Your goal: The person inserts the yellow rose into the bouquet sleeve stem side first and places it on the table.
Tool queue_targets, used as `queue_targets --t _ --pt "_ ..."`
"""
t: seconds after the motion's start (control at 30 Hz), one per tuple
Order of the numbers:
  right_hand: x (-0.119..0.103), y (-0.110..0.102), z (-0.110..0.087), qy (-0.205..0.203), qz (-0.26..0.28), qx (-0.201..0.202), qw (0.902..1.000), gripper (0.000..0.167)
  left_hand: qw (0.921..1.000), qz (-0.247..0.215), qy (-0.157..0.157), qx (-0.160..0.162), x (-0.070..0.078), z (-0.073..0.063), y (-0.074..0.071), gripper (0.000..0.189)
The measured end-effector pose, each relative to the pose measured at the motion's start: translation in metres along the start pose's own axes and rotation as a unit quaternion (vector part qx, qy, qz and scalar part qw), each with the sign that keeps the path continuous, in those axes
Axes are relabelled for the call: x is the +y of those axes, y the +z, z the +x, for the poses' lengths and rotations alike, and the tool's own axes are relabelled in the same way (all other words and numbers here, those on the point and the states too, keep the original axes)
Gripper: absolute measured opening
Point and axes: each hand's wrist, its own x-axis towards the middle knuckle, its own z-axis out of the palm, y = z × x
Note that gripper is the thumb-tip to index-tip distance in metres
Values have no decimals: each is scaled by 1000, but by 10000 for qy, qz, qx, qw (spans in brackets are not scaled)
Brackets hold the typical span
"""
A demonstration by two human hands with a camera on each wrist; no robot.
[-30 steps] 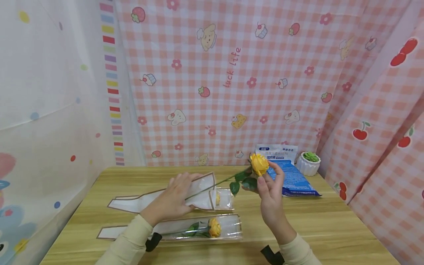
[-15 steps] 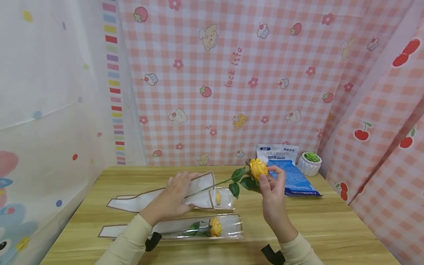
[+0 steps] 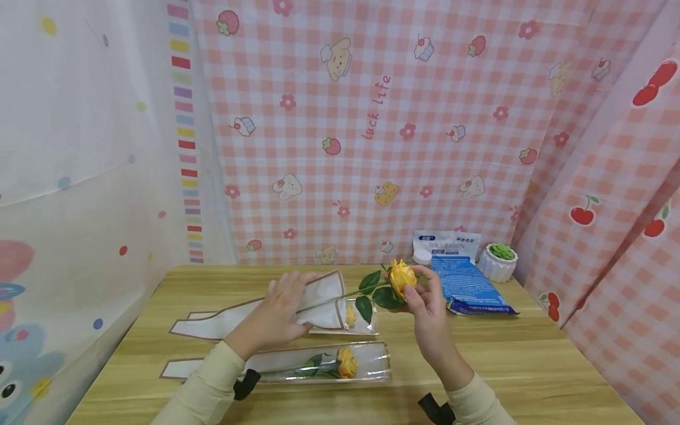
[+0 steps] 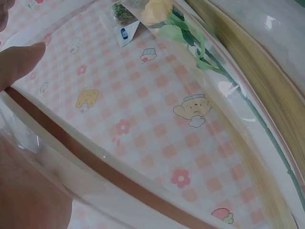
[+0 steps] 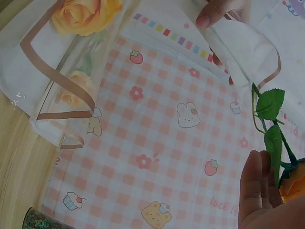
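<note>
My right hand pinches a yellow rose close under its bloom, thumb in front. The rose's green leaves hang outside a white, brown-edged flower sleeve, while its lower stem runs into the sleeve's mouth. My left hand grips that sleeve near the mouth; in the right wrist view its thumb presses on the film. Part of the stem is hidden by the left hand. In the left wrist view, the sleeve's brown edge crosses below the thumb.
Another sleeve with a yellow rose lies under the held one. In front of it lies a third sleeve holding a rose. At the back right are a blue-and-white packet, a white-capped item and a potted succulent.
My right hand has moved left and slightly down with the rose, bringing its bloom and leaves closer to the sleeve's mouth. The left hand keeps its hold on the sleeve.
</note>
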Motion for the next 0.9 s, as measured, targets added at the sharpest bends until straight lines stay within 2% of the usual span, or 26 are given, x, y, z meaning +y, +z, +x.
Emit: queue_targets --t 0.27,0.5,0.7,0.9 --pt "4 5 -1 -133 -283 -355 9989 33 9999 26 81 107 2 1 0 95" --pt "6 10 -1 -325 -364 -448 9978 32 9997 -41 202 118 2 3 3 95" --pt "4 14 -2 -668 -1021 -693 9901 29 9998 44 174 102 0 2 6 97" --pt "0 18 -3 -755 -1380 -755 9847 30 9998 107 135 47 2 3 5 97"
